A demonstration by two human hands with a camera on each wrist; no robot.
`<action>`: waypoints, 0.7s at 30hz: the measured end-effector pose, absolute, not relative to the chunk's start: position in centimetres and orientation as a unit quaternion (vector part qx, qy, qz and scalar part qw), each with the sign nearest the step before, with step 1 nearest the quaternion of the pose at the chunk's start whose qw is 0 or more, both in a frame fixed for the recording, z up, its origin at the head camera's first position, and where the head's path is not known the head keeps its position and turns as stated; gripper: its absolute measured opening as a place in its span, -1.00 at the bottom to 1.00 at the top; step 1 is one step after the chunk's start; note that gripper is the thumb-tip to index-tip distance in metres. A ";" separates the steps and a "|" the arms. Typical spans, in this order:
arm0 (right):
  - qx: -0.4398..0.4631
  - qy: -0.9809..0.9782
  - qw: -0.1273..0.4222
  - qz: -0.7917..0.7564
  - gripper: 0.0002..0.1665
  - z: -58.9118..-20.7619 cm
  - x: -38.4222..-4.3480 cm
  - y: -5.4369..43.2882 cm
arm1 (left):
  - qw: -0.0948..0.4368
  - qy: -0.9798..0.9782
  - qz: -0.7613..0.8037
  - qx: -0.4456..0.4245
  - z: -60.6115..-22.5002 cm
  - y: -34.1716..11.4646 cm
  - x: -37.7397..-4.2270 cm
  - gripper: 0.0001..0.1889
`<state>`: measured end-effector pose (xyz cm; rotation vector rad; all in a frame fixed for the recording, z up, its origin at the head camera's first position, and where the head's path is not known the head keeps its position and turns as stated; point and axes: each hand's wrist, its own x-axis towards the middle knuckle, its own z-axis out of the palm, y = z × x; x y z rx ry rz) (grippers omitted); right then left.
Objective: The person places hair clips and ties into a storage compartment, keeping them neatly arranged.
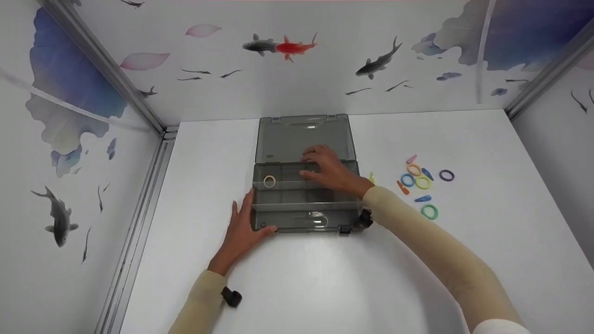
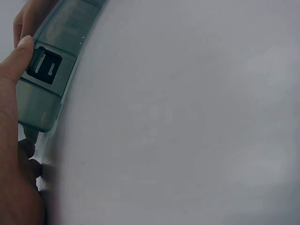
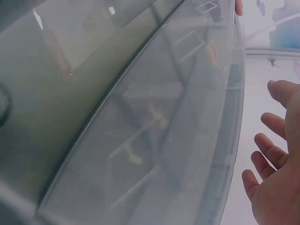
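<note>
A translucent grey storage box with divided rows lies on the table, its hinged lid laid open toward the back. One cream hair tie is in the back row at the left. My left hand holds the box's front left corner, fingers along the side and thumb at the front edge. In the left wrist view, the thumb lies beside a dark latch. Above the back row is my right hand, fingers loosely spread. The right wrist view shows this hand with nothing in it.
Right of the box lie loose hair ties, among them a purple one and a green one, and small hair clips such as a pink one. A yellow clip sits near the right forearm. Printed walls enclose the white table.
</note>
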<state>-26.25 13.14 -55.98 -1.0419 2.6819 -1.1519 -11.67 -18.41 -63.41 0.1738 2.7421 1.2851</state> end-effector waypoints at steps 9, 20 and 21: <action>-0.324 0.867 0.011 -0.379 -0.50 -56.2 -25.2 16.7 | 0.046 0.902 0.425 0.063 -63.3 -18.5 -11.7 0.29; -0.311 0.867 -0.005 -0.390 -0.53 -56.5 -24.4 21.0 | 0.041 0.903 0.423 0.064 -63.5 -18.4 -11.7 0.29; -0.306 0.867 -0.010 -0.393 -0.54 -56.5 -24.4 21.5 | 0.040 0.903 0.422 0.065 -63.5 -18.4 -11.7 0.29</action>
